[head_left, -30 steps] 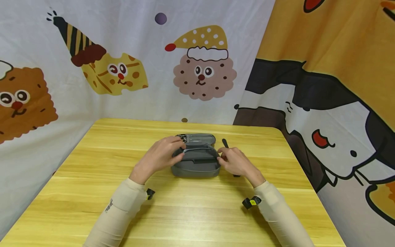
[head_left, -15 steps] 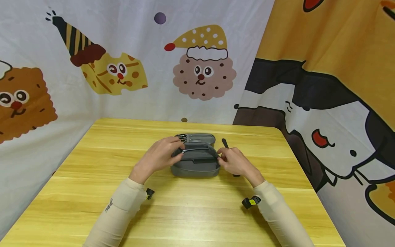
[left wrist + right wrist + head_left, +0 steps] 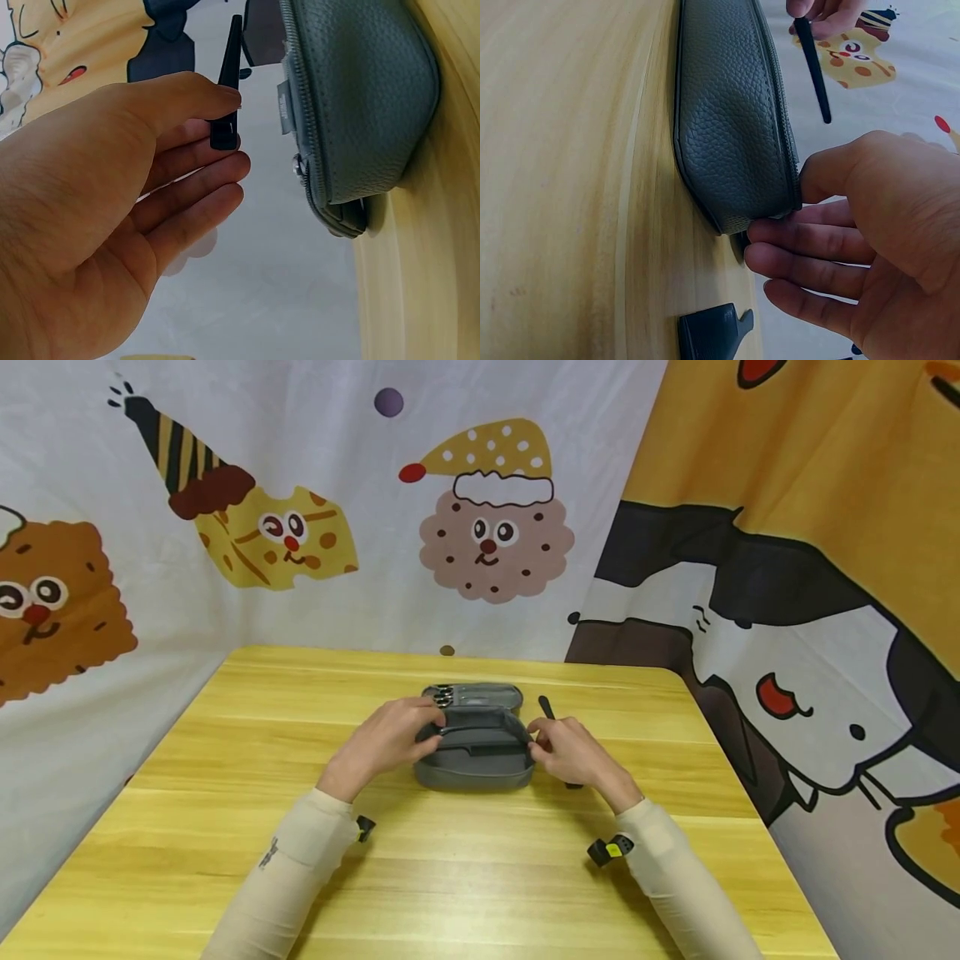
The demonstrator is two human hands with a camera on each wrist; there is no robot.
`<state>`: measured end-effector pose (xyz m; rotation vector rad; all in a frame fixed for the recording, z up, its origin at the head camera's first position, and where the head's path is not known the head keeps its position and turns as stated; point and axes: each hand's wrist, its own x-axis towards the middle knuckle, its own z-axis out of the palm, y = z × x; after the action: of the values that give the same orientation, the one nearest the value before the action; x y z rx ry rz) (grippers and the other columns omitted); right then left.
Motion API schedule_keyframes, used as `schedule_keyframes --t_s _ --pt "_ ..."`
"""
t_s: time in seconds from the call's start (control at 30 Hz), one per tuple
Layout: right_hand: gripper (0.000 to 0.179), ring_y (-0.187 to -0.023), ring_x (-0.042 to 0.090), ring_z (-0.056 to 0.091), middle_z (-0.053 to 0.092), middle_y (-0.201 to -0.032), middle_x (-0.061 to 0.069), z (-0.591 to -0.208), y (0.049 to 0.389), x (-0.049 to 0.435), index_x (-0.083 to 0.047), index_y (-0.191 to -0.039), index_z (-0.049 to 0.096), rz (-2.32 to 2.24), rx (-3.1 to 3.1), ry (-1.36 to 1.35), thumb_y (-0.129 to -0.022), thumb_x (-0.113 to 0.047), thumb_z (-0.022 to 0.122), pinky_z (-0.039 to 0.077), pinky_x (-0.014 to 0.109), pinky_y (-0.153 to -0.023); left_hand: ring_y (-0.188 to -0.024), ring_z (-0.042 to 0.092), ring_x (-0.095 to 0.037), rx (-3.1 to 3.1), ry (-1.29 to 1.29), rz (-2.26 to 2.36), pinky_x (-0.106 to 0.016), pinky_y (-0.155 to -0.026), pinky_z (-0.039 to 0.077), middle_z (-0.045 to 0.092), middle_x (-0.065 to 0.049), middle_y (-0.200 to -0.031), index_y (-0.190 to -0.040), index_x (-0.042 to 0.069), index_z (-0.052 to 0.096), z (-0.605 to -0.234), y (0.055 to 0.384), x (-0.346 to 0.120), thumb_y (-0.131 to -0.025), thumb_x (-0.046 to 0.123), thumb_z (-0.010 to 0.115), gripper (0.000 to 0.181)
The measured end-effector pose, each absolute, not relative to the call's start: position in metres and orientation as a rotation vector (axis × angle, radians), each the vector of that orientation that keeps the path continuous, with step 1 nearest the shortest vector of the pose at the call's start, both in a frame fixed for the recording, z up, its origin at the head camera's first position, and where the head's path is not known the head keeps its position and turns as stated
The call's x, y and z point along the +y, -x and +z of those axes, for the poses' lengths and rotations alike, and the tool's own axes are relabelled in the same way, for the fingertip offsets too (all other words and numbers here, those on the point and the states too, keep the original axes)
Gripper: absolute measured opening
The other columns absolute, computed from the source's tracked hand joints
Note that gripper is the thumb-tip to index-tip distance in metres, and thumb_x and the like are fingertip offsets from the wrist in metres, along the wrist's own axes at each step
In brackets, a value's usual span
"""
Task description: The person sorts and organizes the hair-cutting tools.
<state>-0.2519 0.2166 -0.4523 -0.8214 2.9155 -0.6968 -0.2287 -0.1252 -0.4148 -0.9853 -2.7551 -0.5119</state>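
A grey leather-textured zip case [image 3: 474, 779] lies opened on the table, its lid [image 3: 487, 695] folded back on the far side. Over its left part, my left hand [image 3: 386, 739] pinches a slim black tapered tool [image 3: 231, 60] between thumb and fingers. In the left wrist view this tool stands apart from the case wall; its exact kind cannot be told. On the other side, my right hand [image 3: 573, 753] grips the case's right rim, thumb at the zip edge and fingers beneath in the right wrist view. A dark divider [image 3: 480, 750] crosses the case's inside.
Several shiny metal tools [image 3: 443, 696] sit in the lid's left part. Right of the case lies a long black tool [image 3: 547, 707], partly hidden by my right hand; its near end [image 3: 709, 332] has a small grey hook. Printed curtains [image 3: 300, 618] hang behind the wooden table [image 3: 465, 877].
My left hand has shifted slightly left with the slim black tool, and less of the tool shows over the case. My right hand keeps its hold on the rim.
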Motion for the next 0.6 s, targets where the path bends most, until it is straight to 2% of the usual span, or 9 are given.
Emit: schedule_keyframes --t_s 0.6 --pt "0.031 -0.066 0.005 0.062 0.084 -0.101 0.007 -0.451 0.252 0.217 0.001 -0.138 0.075 -0.699 2.905 0.836 -0.111 -0.014 0.069 0.058 0.031 -0.071 -0.109 0.080 -0.029 -2.840 0.981 -0.415 -0.045 -0.095 0.069 0.081 -0.012 -0.127 -0.125 0.004 0.083 -0.427 0.256 -0.110 -0.104 0.017 0.083 0.024"
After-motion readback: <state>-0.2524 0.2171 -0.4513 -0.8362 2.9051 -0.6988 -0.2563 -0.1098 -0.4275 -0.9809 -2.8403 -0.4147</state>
